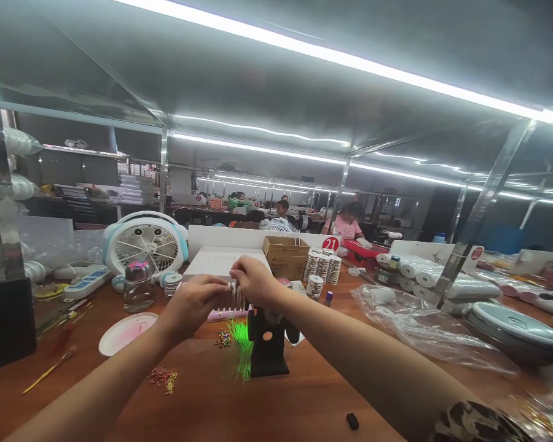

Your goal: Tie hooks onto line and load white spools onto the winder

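Note:
My left hand point(193, 305) and my right hand point(253, 281) meet above the wooden workbench, their fingers pinching a small pale bundle of strands point(235, 295). Its exact form is partly hidden by my fingers. Just below it lies a pink comb-like holder point(225, 315). A black stand point(267, 344) rises beneath my right wrist, with bright green bristles point(240, 350) fanning out beside it. Small coloured beads point(222, 339) lie near my left hand, and a loose scatter of reddish pieces point(162, 379) sits closer to me.
A white plate with pink residue point(126, 333), a glass jar point(138, 288), a fan point(145, 244) and a power strip point(87, 281) stand left. A cardboard box point(286, 258), stacked spools point(322, 267) and a plastic bag point(424, 325) stand ahead and right. A co-worker point(345, 226) sits beyond.

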Motion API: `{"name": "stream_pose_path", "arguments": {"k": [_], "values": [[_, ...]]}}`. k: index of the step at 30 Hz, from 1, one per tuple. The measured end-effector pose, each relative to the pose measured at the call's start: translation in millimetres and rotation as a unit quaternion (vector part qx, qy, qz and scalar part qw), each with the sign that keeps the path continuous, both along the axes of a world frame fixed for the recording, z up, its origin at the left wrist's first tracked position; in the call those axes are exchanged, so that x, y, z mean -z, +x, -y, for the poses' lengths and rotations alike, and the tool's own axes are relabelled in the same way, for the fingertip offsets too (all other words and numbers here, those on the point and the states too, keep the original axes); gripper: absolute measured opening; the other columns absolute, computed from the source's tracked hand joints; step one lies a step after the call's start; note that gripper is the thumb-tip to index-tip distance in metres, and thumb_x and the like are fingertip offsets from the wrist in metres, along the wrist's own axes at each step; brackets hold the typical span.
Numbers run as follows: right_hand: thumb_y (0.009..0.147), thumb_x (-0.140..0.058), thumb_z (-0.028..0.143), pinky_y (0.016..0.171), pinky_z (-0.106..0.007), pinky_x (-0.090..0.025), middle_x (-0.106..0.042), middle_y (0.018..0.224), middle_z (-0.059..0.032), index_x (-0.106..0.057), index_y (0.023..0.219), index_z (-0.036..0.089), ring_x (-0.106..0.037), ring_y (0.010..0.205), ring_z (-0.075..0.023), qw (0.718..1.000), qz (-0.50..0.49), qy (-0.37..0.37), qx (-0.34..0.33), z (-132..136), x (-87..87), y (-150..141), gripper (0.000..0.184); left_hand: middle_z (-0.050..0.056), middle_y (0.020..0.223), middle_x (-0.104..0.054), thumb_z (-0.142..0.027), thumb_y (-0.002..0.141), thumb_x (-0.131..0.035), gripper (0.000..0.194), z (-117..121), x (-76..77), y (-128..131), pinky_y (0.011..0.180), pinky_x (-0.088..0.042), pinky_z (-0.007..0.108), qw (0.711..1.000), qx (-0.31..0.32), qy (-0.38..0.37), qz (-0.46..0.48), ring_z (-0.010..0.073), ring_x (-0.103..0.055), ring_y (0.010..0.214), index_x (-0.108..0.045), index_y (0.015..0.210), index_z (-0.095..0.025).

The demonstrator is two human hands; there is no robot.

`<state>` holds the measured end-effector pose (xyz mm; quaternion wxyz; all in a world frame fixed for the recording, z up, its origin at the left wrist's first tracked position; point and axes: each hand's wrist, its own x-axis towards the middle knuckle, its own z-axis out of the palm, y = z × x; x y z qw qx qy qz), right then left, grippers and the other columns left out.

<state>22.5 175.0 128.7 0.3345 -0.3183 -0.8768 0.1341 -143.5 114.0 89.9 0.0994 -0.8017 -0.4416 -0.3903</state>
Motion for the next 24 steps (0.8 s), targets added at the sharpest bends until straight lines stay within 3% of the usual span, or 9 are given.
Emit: {"name": "stream_pose_path", "arguments": {"k": [4, 9, 18, 24], "values": [[0.081, -0.048, 0.015, 0.050, -0.021, -0.036, -0.058, 0.062, -0.0008, -0.059, 0.071, 0.013, -0.050, 0.055, -0.0113, 0.994, -0.007, -0.105, 0.009, 0, 0.5, -2, 0.015, 0.000, 0.088, -0.073, -0.027, 0.086, -0.052, 0.021, -5, -21.0, 3, 0.072, -0.049, 0.025, 0.997, -0.003, -0.082, 0.015, 0.0161, -0.065, 0.080, -0.072, 0.091, -0.025], [0.079, -0.051, 0.017, 0.050, -0.020, -0.036, -0.059, 0.063, -0.0007, -0.062, 0.074, 0.012, -0.050, 0.058, -0.0113, 0.988, -0.037, -0.145, 0.027, 6, 1.1, -5, 0.013, 0.001, 0.089, -0.073, -0.030, 0.086, -0.050, 0.024, -1, -24.5, 5, 0.074, -0.047, 0.026, 0.992, -0.014, -0.121, 0.029, 0.0174, -0.064, 0.083, -0.073, 0.093, -0.025], [0.077, -0.054, 0.015, 0.052, -0.021, -0.036, -0.059, 0.055, 0.0004, -0.064, 0.072, 0.014, -0.051, 0.056, -0.0122, 0.990, -0.034, -0.134, 0.017, 2, 4.8, -8, 0.011, -0.001, 0.096, -0.072, -0.035, 0.087, -0.047, 0.027, 2, -23.1, 6, 0.077, -0.045, 0.026, 0.988, -0.012, -0.144, 0.046, 0.0174, -0.063, 0.088, -0.071, 0.099, -0.028], [0.078, -0.054, 0.018, 0.053, -0.022, -0.036, -0.059, 0.064, -0.0015, -0.061, 0.068, 0.014, -0.051, 0.059, -0.0123, 0.995, -0.004, -0.098, 0.002, 2, 9.9, -6, 0.013, 0.002, 0.094, -0.070, -0.032, 0.080, -0.054, 0.024, 6, -22.5, 7, 0.076, -0.045, 0.030, 0.985, -0.025, -0.164, 0.041, 0.0203, -0.062, 0.087, -0.067, 0.098, -0.023]]}}
